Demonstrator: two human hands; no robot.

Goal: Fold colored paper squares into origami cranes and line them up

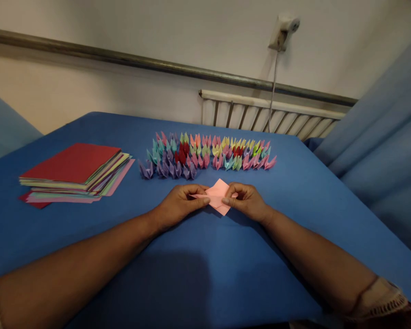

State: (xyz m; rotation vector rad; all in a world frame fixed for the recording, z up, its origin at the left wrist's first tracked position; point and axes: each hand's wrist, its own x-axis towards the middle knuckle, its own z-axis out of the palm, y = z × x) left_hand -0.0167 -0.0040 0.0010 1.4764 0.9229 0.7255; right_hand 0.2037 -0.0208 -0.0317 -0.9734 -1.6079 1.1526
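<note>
A partly folded pink paper (218,195) lies on the blue table (205,260) in front of me. My left hand (178,204) pinches its left edge, thumb and fingers closed on the fold. My right hand (247,199) grips its right edge the same way. Just beyond the paper stand rows of several small folded paper cranes (205,154) in purple, teal, red, pink, yellow and green.
A stack of coloured paper sheets (77,172) with a red sheet on top sits at the left. Behind the table are a white radiator (270,114), a metal rail (150,63) and a wall socket with a cable (282,32). Blue fabric (383,137) hangs at the right.
</note>
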